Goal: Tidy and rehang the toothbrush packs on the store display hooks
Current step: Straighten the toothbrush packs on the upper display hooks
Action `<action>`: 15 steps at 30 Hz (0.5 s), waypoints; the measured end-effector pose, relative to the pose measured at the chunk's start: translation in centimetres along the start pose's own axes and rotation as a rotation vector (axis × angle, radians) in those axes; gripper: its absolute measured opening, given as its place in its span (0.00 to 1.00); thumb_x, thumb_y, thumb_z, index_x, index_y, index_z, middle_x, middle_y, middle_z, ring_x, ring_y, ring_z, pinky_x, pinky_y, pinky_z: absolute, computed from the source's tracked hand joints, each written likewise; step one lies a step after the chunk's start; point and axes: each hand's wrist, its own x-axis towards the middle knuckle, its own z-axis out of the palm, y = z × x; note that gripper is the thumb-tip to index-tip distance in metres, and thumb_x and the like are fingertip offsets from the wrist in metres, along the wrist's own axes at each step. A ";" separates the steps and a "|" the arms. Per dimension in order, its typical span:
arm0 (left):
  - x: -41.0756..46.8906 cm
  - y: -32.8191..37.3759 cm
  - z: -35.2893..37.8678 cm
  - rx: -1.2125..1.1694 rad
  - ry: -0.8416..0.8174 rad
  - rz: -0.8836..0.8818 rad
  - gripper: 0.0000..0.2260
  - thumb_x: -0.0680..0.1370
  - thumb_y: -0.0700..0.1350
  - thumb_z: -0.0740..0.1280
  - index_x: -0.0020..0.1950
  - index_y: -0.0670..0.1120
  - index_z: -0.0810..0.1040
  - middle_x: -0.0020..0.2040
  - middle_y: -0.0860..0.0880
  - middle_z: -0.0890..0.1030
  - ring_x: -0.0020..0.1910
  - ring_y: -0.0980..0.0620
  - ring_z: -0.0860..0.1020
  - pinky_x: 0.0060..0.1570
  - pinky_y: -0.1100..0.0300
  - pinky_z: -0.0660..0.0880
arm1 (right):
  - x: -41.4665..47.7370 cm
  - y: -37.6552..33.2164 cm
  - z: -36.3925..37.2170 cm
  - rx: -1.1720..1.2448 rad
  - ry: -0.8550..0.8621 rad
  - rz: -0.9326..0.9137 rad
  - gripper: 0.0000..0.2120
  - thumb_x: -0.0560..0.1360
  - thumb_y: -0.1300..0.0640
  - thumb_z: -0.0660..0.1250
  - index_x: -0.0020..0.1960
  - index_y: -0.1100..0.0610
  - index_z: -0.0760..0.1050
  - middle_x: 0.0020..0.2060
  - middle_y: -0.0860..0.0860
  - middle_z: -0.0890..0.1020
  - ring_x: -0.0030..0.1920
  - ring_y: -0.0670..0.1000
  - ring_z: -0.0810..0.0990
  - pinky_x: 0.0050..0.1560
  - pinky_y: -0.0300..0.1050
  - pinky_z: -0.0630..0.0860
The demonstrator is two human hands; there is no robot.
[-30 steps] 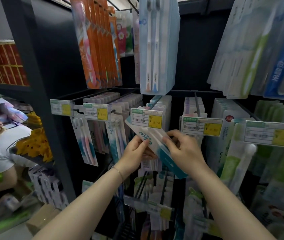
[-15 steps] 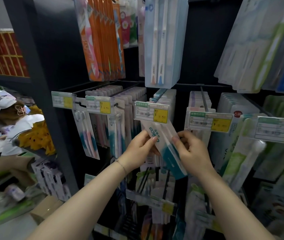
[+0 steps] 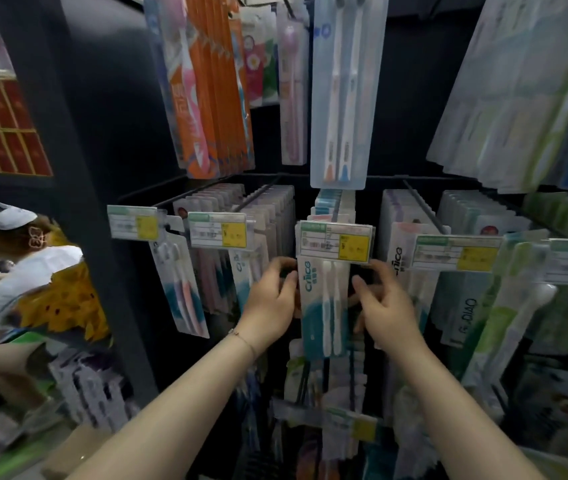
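Pack: a white and teal toothbrush pack (image 3: 324, 306) is hung upright at the centre of the frame, just under a yellow price tag (image 3: 336, 242).
Left grip: the left hand (image 3: 272, 303) is clamped on the pack's left edge.
Right grip: the right hand (image 3: 384, 306) is clamped on its right edge.
Upper centre-left: orange packs (image 3: 216, 98) are hung in a row.

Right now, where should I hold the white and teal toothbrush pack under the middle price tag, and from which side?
Probably pinch the toothbrush pack by its thin upper side edges, coming from the front: it is upright and flat, with the brush blister filling its middle.
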 end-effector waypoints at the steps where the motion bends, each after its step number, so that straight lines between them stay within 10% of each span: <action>1: 0.4 -0.1 -0.1 0.029 -0.020 0.003 0.06 0.83 0.45 0.57 0.55 0.52 0.73 0.47 0.48 0.82 0.39 0.51 0.81 0.35 0.59 0.77 | 0.3 -0.1 0.1 -0.014 -0.002 0.011 0.08 0.80 0.54 0.61 0.59 0.49 0.72 0.40 0.56 0.81 0.27 0.47 0.78 0.26 0.41 0.73; 15: 2.4 -0.5 -0.3 0.070 -0.099 0.011 0.09 0.80 0.46 0.62 0.50 0.46 0.82 0.42 0.47 0.84 0.39 0.49 0.81 0.37 0.54 0.78 | 1.9 -1.7 0.2 0.045 -0.003 -0.002 0.05 0.79 0.61 0.63 0.50 0.63 0.76 0.31 0.51 0.82 0.22 0.46 0.74 0.23 0.39 0.70</action>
